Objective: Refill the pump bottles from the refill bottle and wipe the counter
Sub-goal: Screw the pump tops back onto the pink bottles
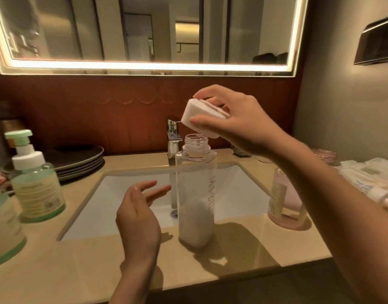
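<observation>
A tall clear refill bottle (196,189) stands uncapped on the counter's front edge (83,266), with pale liquid in its lower third. My right hand (234,123) holds its white cap (201,119) tilted just above the open neck. My left hand (142,216) hovers open beside the bottle's left side, not touching it. Two green pump bottles (37,183) stand at the left; the nearer one (3,227) is partly cut off. A pinkish bottle (285,200) without a pump sits at the right, partly behind my right forearm.
A white sink basin (127,194) with a chrome tap (173,137) lies behind the refill bottle. Dark stacked plates (79,159) sit at the back left. White folded cloths (368,174) and a small open jar (325,155) rest at the right. A lit mirror hangs above.
</observation>
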